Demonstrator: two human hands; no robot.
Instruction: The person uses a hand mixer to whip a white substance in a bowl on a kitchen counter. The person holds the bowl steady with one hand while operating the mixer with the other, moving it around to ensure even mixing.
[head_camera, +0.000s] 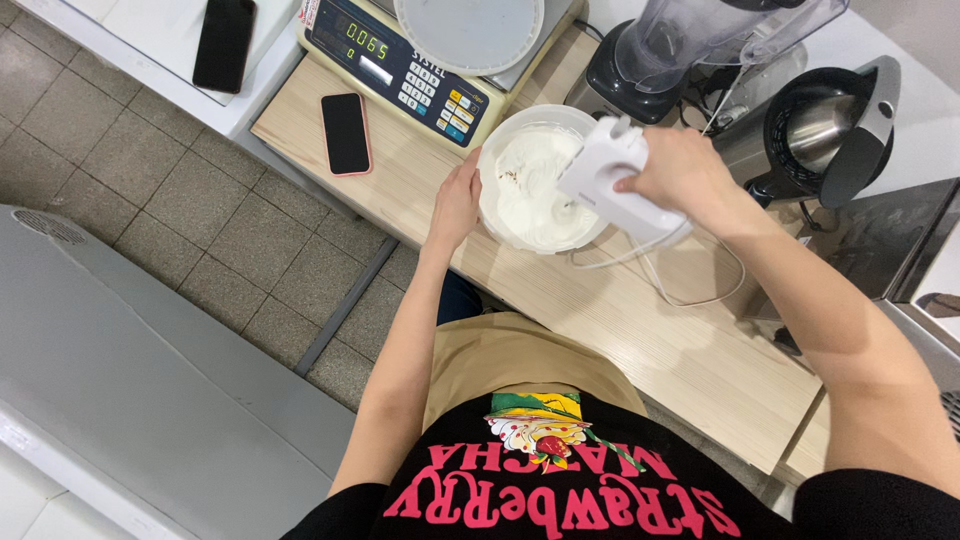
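You have one bowl (500, 135) on the worktop (640, 330), one mixer (615, 180), two phones, one scale (420, 65), one blender (660, 50) and one kettle (830, 130). Your right hand (685, 170) is closed around the mixer's handle, holding it over the bowl's right side. The mixer's long axis runs from upper left to lower right in the view, its front end towards the scale, its rear towards you, where its white cord (690, 290) loops over the worktop. The beaters dip into the white cream (535, 185) (they are mostly hidden under the body). Your left hand (457, 200) is cupped against the bowl's left rim, fingers bent around it. One phone (346, 132), pink-edged, lies left of the bowl on the worktop; the other phone (224, 42), black, lies on the white counter beyond it. The scale stands just behind the bowl.
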